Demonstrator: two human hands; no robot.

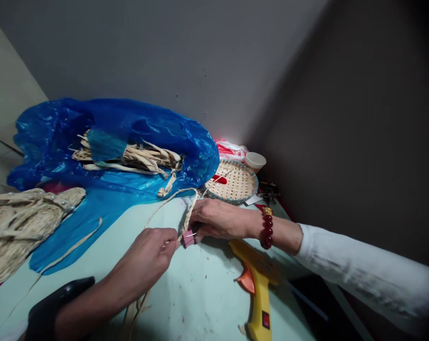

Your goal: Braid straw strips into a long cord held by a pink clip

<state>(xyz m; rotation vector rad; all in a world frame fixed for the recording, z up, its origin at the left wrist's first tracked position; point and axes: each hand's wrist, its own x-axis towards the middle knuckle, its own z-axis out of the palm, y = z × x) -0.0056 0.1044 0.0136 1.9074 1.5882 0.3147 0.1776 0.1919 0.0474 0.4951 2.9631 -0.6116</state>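
Observation:
My left hand (148, 258) is closed in a pinch on a braided straw cord (171, 196) near a small pink binder clip (189, 238). My right hand (217, 220), with a red bead bracelet on the wrist, presses its closed fingers on the clip and the cord's end. The cord loops up from the clip toward the blue bag. Both hands rest on a pale green table (200, 293).
A blue plastic bag (129, 128) holding dried straw strips lies behind the hands. A yellow glue gun (259, 289) lies under my right forearm. A round woven tray (233, 182), a paper cup (255, 161) and a woven straw piece (18, 222) surround the work spot.

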